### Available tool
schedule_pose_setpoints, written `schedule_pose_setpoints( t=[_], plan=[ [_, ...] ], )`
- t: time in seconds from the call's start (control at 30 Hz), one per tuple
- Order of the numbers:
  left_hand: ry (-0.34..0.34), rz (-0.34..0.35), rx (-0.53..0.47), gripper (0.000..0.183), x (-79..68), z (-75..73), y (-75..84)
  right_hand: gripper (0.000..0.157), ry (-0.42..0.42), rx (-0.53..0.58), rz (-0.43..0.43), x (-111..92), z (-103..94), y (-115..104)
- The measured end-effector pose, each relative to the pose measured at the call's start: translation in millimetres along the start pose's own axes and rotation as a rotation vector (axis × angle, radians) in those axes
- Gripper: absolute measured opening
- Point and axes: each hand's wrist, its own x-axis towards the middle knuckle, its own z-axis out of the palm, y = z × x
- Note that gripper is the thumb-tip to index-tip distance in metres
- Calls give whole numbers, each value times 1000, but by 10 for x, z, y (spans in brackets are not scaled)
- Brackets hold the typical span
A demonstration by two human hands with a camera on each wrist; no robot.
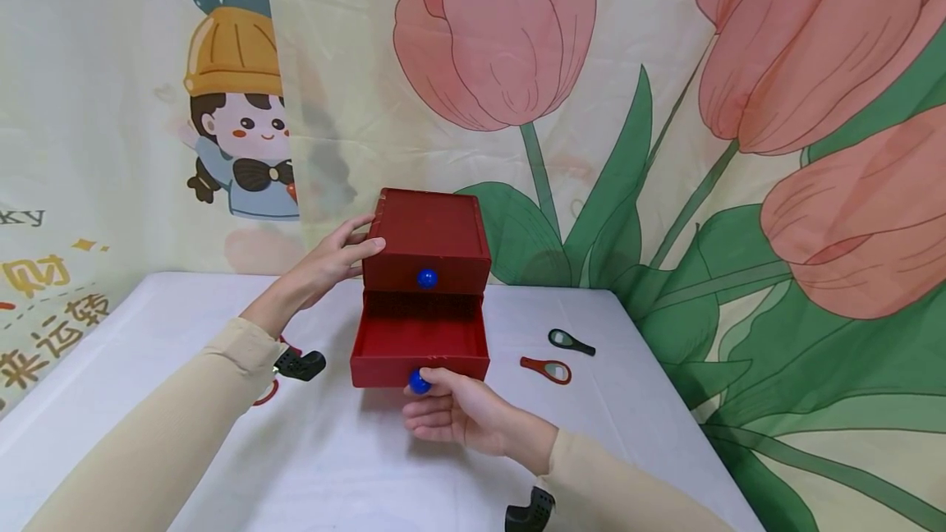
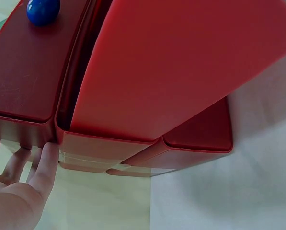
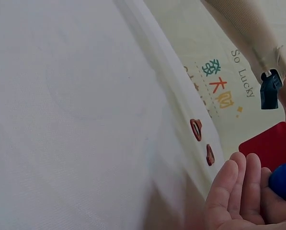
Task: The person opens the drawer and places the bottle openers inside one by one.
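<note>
A dark red drawer cabinet stands on the table, its top drawer front bearing a blue knob. Below that, a red drawer is pulled out, its bare red floor showing. My right hand pinches this drawer's blue knob between thumb and index finger, the other fingers extended under it. At the cabinet's upper left side rests my left hand, thumb along the top edge. In the left wrist view its fingertips touch the side wall, and a lower drawer front shows beneath the pulled-out one.
On the white table, right of the cabinet, lie a black oval-headed tool and a red one. Two red tools, partly behind my left wrist, lie at left; one red tool shows in the right wrist view. A printed curtain hangs behind.
</note>
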Motion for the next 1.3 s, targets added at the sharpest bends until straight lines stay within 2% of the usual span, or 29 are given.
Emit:
schedule_pose_setpoints(
  t=[0.97, 1.3],
  plan=[
    [4, 1, 19, 91, -9, 24, 13, 63, -35, -49, 5, -116, 19, 92],
    [-12, 1, -13, 88, -2, 10, 7, 62, -104, -60, 11, -131, -26, 85]
  ],
)
